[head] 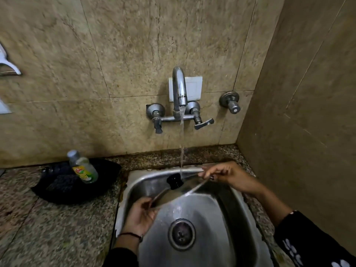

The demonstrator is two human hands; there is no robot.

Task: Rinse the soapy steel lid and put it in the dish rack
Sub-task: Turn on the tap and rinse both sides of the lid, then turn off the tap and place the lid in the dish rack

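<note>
Rinsing is under way, not finished; the steel lid is held tilted over the rear part of the sink, its black knob facing the wall, directly under the water stream falling from the wall tap; water sheets off its lower edge toward the drain. Left hand has its fingers closed on the near-left rim; right hand pinches the far-right rim. Motion blur makes it hard to say whether any suds remain. No dish rack shows in view, so placing the lid is all still to do; a dish-soap bottle lies on a black tray at the surface's back edge, left of the sink.
</note>
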